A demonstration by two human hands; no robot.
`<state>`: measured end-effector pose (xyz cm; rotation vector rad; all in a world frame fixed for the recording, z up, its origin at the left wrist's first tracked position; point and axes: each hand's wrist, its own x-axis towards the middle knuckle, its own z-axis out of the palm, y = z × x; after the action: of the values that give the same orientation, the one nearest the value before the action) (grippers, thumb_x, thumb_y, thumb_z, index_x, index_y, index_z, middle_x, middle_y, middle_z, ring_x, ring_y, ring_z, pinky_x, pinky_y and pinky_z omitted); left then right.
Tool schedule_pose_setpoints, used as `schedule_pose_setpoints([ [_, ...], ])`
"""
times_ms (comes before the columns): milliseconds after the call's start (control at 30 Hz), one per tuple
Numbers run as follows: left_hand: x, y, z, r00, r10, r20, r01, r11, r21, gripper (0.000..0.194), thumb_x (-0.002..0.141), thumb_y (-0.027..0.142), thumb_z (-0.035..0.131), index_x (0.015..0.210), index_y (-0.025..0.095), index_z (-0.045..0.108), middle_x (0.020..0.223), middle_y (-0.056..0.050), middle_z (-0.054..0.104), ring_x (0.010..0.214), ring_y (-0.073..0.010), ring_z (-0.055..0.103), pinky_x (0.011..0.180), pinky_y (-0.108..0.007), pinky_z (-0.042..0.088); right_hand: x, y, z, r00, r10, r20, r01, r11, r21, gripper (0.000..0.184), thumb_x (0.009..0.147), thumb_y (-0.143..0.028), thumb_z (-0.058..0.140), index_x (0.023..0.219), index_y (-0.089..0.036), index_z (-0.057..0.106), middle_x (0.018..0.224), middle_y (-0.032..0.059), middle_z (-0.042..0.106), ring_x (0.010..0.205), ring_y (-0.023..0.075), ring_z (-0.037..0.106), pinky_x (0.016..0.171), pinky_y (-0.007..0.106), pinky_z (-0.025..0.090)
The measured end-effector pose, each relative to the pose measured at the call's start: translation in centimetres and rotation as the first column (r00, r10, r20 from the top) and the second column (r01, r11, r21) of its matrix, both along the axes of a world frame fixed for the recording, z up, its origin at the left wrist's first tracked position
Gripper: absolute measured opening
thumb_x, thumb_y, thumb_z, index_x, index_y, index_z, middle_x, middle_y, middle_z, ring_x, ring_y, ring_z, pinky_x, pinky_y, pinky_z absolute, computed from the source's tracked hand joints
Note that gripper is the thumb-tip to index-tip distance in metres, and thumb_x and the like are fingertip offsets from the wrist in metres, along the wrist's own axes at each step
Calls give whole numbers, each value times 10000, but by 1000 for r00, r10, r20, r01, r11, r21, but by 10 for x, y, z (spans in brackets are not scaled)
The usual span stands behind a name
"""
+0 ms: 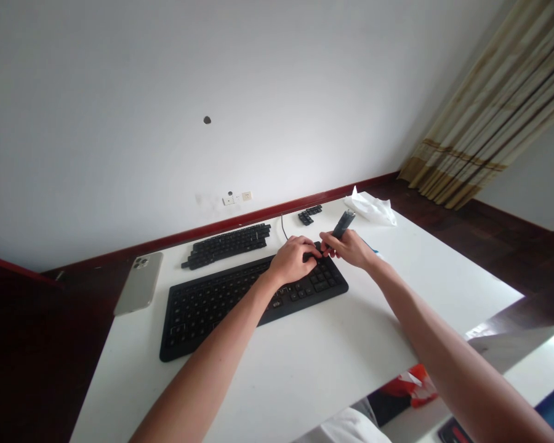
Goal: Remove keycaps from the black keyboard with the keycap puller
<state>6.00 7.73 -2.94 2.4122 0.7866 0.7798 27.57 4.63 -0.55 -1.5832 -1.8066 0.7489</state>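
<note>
A black keyboard [253, 289] lies at a slant on the white table, with many of its keycaps off and the bare key sockets showing. Over its upper right part, my left hand [295, 259] is closed, thumb and fingers curled together at the keys. What sits between those fingers is too small to make out. My right hand [348, 247] grips a thick dark-handled tool [343, 224], held tilted with its lower end down by the left fingertips. That lower end is mostly hidden by the fingers.
Loose black keycaps [231, 244] lie in rows behind the keyboard, and a smaller group of keycaps [310, 214] sits further right. A phone [141, 282] rests at the table's left edge. A crumpled white plastic bag [373, 208] lies at the back right. A thin cable [284, 226] runs behind the keyboard.
</note>
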Motion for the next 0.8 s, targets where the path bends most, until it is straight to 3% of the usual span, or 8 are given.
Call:
schedule_pose_setpoints([
  [167,0,0,-1,1000,1,-6,-1,1000,7,211,881,110,667,955,244,812,1190,-38,732,1150,-249,643,1111,-431,517,3,2,-2,999,-4,-46,1,998,-65,380,984,-410,521,735,-204,721,737,40,762,637,185,687,618,269,520],
  [333,-1,1,0,1000,-19,5,19,1000,12,199,878,120,674,963,246,802,1163,-25,742,1129,-244,648,1105,-429,515,-2,-5,6,998,59,14,-60,998,23,341,962,-327,522,682,-211,678,677,12,718,637,169,659,623,260,489],
  [600,-1,-2,1,1000,-18,-14,18,1000,5,197,887,125,659,984,236,789,1187,-43,726,1176,-255,621,1101,-428,517,-2,-2,10,969,-219,-113,222,975,13,351,953,-373,573,683,-189,703,641,39,726,560,159,647,580,262,518],
  [800,-4,0,-2,996,-65,-62,67,998,20,290,904,195,669,1140,277,817,1294,-29,704,1265,-271,569,1163,-448,488,2,4,3,928,-325,-184,299,942,-155,375,940,-458,649,751,-154,761,665,89,758,544,188,697,564,276,584],
])
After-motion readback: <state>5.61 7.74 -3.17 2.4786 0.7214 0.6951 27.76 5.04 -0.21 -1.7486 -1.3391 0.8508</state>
